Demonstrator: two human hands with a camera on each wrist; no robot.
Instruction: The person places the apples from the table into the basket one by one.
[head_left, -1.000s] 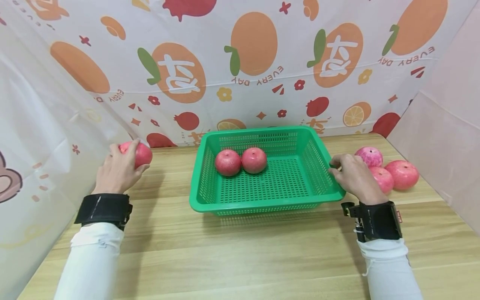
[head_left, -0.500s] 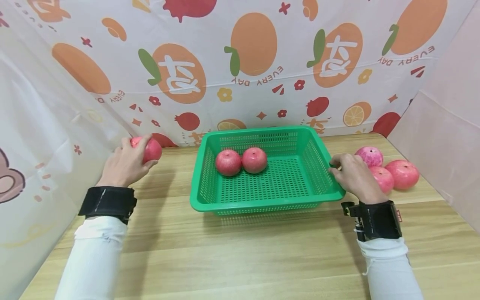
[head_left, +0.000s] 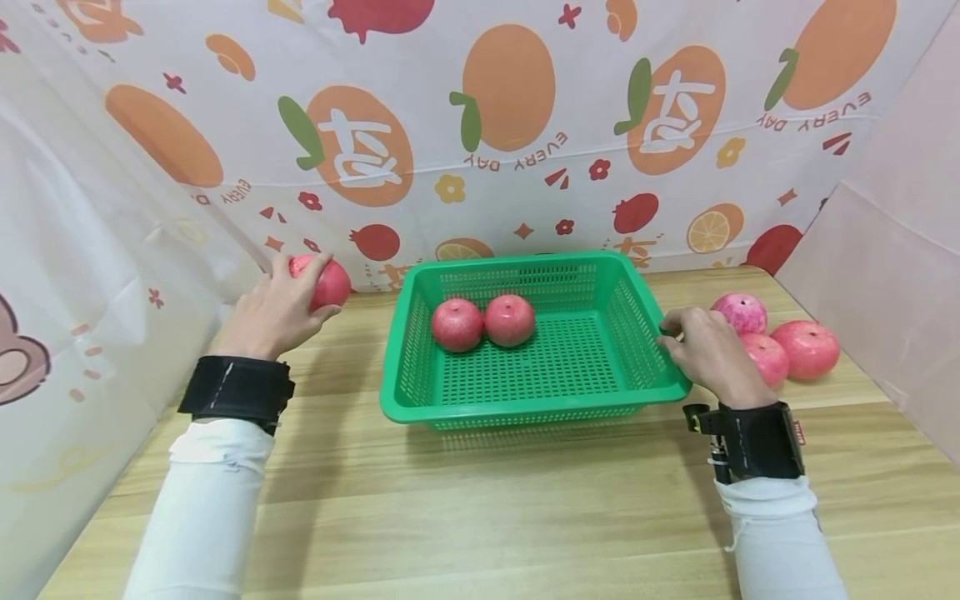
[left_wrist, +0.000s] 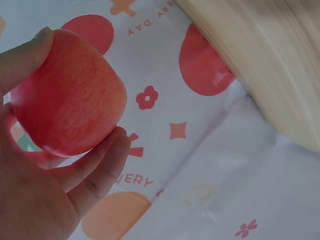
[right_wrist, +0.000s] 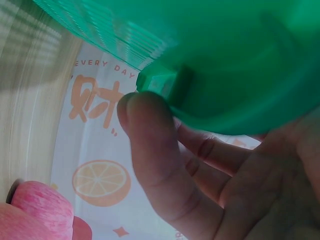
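Head view: left grip clasps an apple, right grip pinches a green basket

From where I stand, the apple is up off the worktop, to the left of the basket and apart from it, the person's thumb and fingers wrapped about it. The right grip has thumb and fingers on either side of the basket's right rim. Inside, toward the left end, two apples sit side by side. Three more apples cluster near the right grip.
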